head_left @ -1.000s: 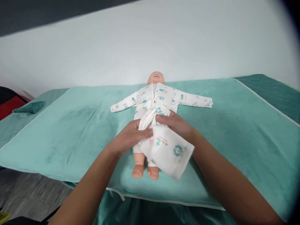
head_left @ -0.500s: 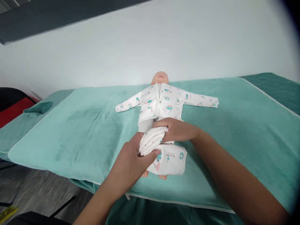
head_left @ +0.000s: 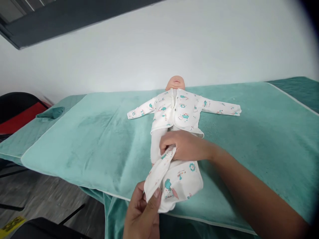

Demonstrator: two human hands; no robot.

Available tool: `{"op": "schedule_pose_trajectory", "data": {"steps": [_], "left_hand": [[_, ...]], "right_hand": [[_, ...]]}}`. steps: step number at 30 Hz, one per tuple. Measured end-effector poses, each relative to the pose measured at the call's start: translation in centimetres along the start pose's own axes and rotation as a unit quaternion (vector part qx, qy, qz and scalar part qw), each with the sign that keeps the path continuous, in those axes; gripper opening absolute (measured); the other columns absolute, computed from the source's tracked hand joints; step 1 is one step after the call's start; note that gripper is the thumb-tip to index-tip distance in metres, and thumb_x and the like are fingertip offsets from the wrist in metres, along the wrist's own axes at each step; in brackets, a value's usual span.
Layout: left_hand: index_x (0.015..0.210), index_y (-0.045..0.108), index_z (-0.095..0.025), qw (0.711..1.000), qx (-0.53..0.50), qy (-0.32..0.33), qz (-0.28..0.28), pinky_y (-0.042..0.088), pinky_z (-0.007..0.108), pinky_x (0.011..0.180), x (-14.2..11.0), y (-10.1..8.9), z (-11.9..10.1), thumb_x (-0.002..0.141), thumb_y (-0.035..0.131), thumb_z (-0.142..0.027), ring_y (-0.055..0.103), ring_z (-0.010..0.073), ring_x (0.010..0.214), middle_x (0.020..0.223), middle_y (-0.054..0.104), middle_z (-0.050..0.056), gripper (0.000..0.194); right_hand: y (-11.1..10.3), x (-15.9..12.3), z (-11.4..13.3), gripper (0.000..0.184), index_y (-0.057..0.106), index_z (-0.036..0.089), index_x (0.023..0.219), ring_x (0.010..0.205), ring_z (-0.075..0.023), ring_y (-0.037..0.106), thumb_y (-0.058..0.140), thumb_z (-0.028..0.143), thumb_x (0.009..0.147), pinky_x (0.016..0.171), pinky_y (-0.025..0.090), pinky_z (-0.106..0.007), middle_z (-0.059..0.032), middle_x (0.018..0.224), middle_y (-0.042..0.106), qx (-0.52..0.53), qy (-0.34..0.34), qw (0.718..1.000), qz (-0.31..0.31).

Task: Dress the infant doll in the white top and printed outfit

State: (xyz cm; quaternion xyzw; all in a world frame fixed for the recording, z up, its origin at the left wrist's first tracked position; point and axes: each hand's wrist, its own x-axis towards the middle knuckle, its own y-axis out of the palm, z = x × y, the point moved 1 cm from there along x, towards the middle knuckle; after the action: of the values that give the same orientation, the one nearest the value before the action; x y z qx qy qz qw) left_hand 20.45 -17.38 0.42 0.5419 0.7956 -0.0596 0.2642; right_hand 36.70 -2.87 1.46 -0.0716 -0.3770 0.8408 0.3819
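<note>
A baby doll (head_left: pixel 175 83) lies on its back, dressed in a white printed jacket (head_left: pixel 190 111) with both sleeves spread wide. Across its lower legs lies a pair of white printed baby pants (head_left: pixel 183 181). My left hand (head_left: pixel 146 210) pinches the near end of one pant leg between thumb and fingers. Higher up, my right hand (head_left: pixel 186 145) grips the same leg in closed fingers, over the doll's thighs. The cloth is drawn out between my two hands. The doll's feet are hidden under the pants and my left hand.
A green padded mat (head_left: pixel 99 132) covers the table, its front edge just below the pants. Behind it rises a white wall (head_left: pixel 124 59). A black and red chair (head_left: pixel 20 113) stands at the left, and another dark seat (head_left: pixel 45 229) is at lower left.
My left hand has moved down toward me, and the bunched pant leg is now stretched out. My right hand has shifted slightly lower. The doll's feet, visible before, are now covered.
</note>
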Motion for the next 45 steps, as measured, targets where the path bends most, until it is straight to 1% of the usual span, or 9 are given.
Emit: {"op": "schedule_pose_trajectory", "data": {"steps": [4, 10, 14, 20, 25, 30, 35, 40, 45], "left_hand": [[0.088, 0.072, -0.023, 0.999, -0.021, -0.001, -0.041, 0.057, 0.036, 0.073, 0.0, -1.2, 1.7, 0.056, 0.088, -0.047, 0.071, 0.0289, 0.087, 0.092, 0.076, 0.007, 0.044], [0.091, 0.071, -0.024, 0.995, -0.009, 0.056, -0.086, 0.054, 0.028, 0.079, 2.1, -3.5, 3.2, 0.059, 0.087, -0.043, 0.068, 0.022, 0.093, 0.098, 0.074, 0.002, 0.041], [0.089, 0.069, -0.023, 0.999, 0.005, 0.032, -0.043, 0.052, 0.027, 0.069, 3.3, -3.5, 2.7, 0.064, 0.083, -0.046, 0.065, 0.0191, 0.079, 0.088, 0.072, 0.001, 0.036], [0.093, 0.066, -0.021, 0.999, 0.01, 0.008, 0.053, 0.044, 0.024, 0.06, 4.3, -1.9, 0.8, 0.072, 0.076, -0.053, 0.056, 0.0145, 0.067, 0.074, 0.063, 0.0, 0.04], [0.095, 0.061, -0.022, 0.979, 0.133, 0.148, 0.045, 0.04, 0.021, 0.058, 6.9, -1.4, -0.4, 0.085, 0.064, -0.054, 0.049, 0.0126, 0.065, 0.071, 0.058, -0.003, 0.035], [0.085, 0.055, -0.021, 0.96, 0.145, 0.235, 0.055, 0.04, 0.023, 0.055, 10.6, -0.7, -1.5, 0.085, 0.063, -0.053, 0.049, 0.0133, 0.062, 0.07, 0.058, -0.002, 0.032], [0.072, 0.056, -0.02, 0.923, 0.2, 0.318, 0.075, 0.037, 0.024, 0.055, 14.4, 0.0, -3.9, 0.08, 0.068, -0.052, 0.045, 0.0129, 0.059, 0.062, 0.053, -0.003, 0.035], [0.066, 0.058, -0.02, 0.888, 0.231, 0.378, 0.125, 0.034, 0.025, 0.058, 18.2, 2.6, -6.4, 0.075, 0.072, -0.047, 0.043, 0.0133, 0.059, 0.059, 0.052, -0.003, 0.032], [0.066, 0.06, -0.02, 0.854, 0.25, 0.432, 0.146, 0.033, 0.026, 0.059, 20.1, 5.0, -7.0, 0.078, 0.069, -0.047, 0.042, 0.0133, 0.06, 0.058, 0.051, -0.003, 0.031]], "right_hand": [[0.1, -0.2, 0.5, 0.013, 0.075, 0.026, 0.085, 0.078, -0.0156, 0.065, 0.063, 0.027, 0.081, 0.069, 0.039, -0.028, 0.0025, 0.088, 0.075, -0.026, 0.032, 0.997, 0.06], [0.5, -0.1, 1.0, 0.016, 0.077, 0.027, 0.084, 0.075, -0.0155, 0.065, 0.068, 0.04, 0.079, 0.064, 0.036, -0.027, 0.0023, 0.083, 0.075, -0.048, 0.064, 0.994, 0.068], [0.9, 0.2, 0.8, 0.012, 0.074, 0.024, 0.082, 0.075, -0.0149, 0.062, 0.064, 0.031, 0.081, 0.064, 0.033, -0.027, 0.0013, 0.085, 0.074, -0.081, 0.06, 0.994, 0.044], [0.9, 0.3, 0.7, 0.009, 0.066, 0.02, 0.076, 0.071, -0.0136, 0.056, 0.061, 0.025, 0.082, 0.061, 0.028, -0.028, 0.0003, 0.079, 0.069, -0.095, 0.072, 0.993, -0.004], [0.5, 0.2, 0.3, 0.025, 0.064, 0.02, 0.08, 0.071, -0.0147, 0.056, 0.055, 0.04, 0.092, 0.062, 0.028, -0.028, -0.0006, 0.079, 0.068, -0.065, 0.088, 0.994, -0.001], [0.0, 0.3, 0.1, 0.031, 0.062, 0.021, 0.08, 0.071, -0.0157, 0.057, 0.058, 0.05, 0.089, 0.061, 0.031, -0.027, 0.0002, 0.079, 0.067, -0.009, 0.111, 0.994, 0.018], [-0.1, 0.4, -0.2, 0.02, 0.06, 0.022, 0.083, 0.069, -0.0162, 0.056, 0.063, 0.041, 0.083, 0.059, 0.033, -0.028, 0.0003, 0.08, 0.067, -0.028, 0.127, 0.991, 0.013], [0.2, 0.5, -0.4, 0.016, 0.059, 0.023, 0.099, 0.075, -0.0189, 0.06, 0.058, 0.029, 0.084, 0.063, 0.034, -0.028, -0.0017, 0.091, 0.071, -0.045, 0.117, 0.992, 0.003], [0.7, 0.8, -0.5, 0.015, 0.058, 0.022, 0.101, 0.078, -0.0193, 0.061, 0.051, 0.026, 0.088, 0.065, 0.034, -0.029, -0.0035, 0.094, 0.071, -0.055, 0.141, 0.986, -0.065]]}}
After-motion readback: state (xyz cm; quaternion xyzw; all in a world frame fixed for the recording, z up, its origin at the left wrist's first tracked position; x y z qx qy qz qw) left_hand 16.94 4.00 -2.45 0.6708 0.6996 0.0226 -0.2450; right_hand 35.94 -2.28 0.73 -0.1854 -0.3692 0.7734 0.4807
